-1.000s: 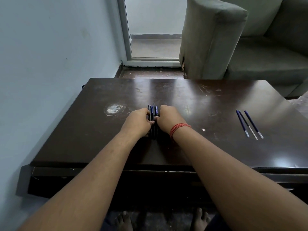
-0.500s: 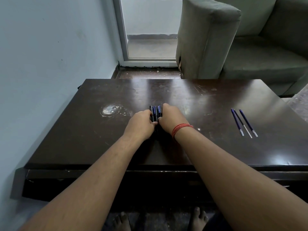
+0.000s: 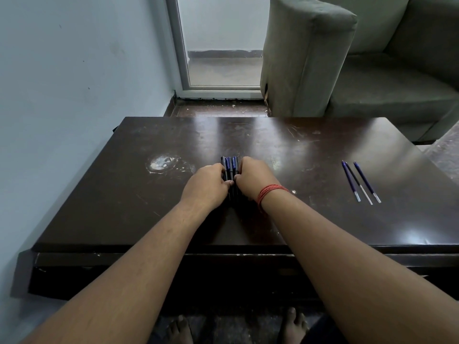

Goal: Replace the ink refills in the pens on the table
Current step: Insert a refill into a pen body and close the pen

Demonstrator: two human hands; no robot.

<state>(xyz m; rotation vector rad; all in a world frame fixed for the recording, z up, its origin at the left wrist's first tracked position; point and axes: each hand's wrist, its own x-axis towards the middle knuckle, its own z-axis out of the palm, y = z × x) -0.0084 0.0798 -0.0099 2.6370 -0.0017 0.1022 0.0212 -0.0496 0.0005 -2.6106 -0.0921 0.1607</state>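
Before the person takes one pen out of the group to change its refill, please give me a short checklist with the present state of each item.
1. Pens gathered in one bundle between both hands: ok.
2. Left hand grip on the bundle: ok, fingers curled against it.
3. Right hand grip on the bundle: ok.
4. Three refills lying ready on the table, apart from the hands: ok.
5. Number of pens equals number of refills: cannot tell, hands cover part of the bundle.
6. Any pen already opened: cannot tell.

hands (image 3: 207,186) unmoved on pens (image 3: 230,167), view shifted
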